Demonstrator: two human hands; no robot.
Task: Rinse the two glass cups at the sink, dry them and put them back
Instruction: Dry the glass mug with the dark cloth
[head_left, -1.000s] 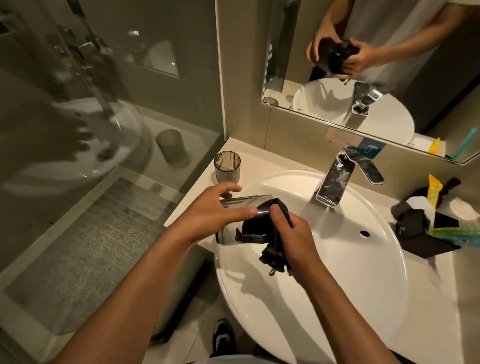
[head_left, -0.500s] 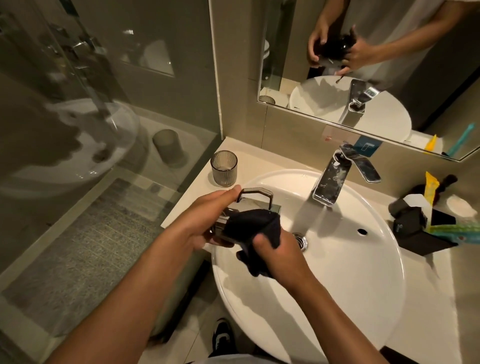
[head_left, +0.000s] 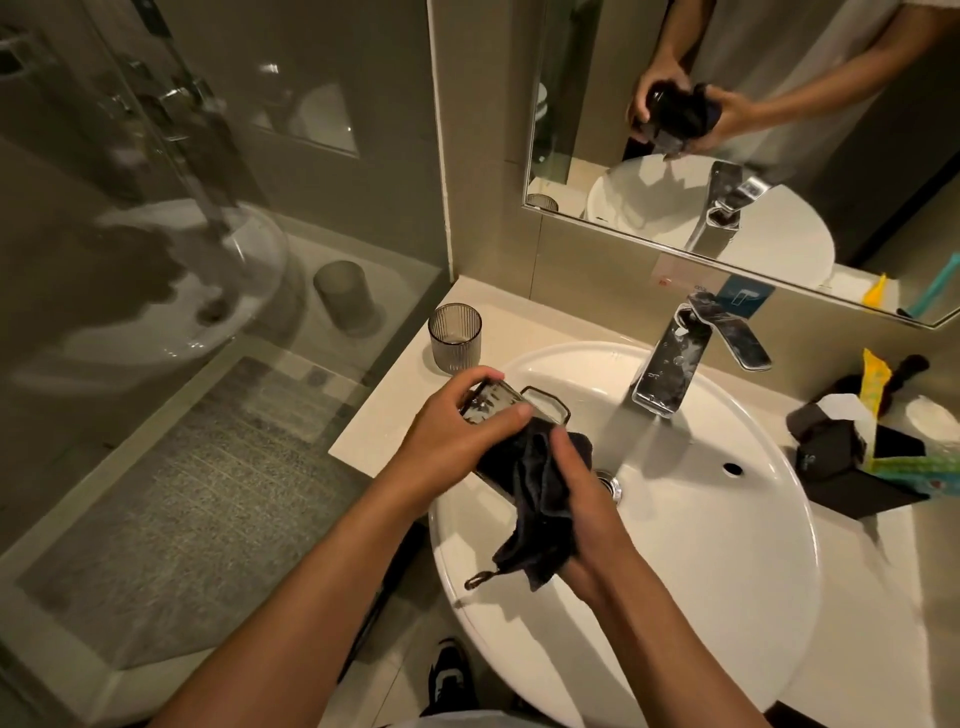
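Observation:
My left hand grips a clear glass cup lying on its side over the left rim of the white sink. Its open mouth faces the tap. Against the cup's underside my right hand presses a dark cloth, whose lower end hangs into the basin. A second cup, ribbed and grey, stands upright on the counter at the back left, a hand's width from the held cup.
A chrome tap rises behind the basin; no water runs. Dark packets, a yellow tube and toiletries crowd the right counter. The mirror covers the wall above. A glass shower screen closes the left side.
The cloth has slid from inside and over the cup's mouth down to its underside. The cup's rim now shows. Both hands stay over the sink's left edge.

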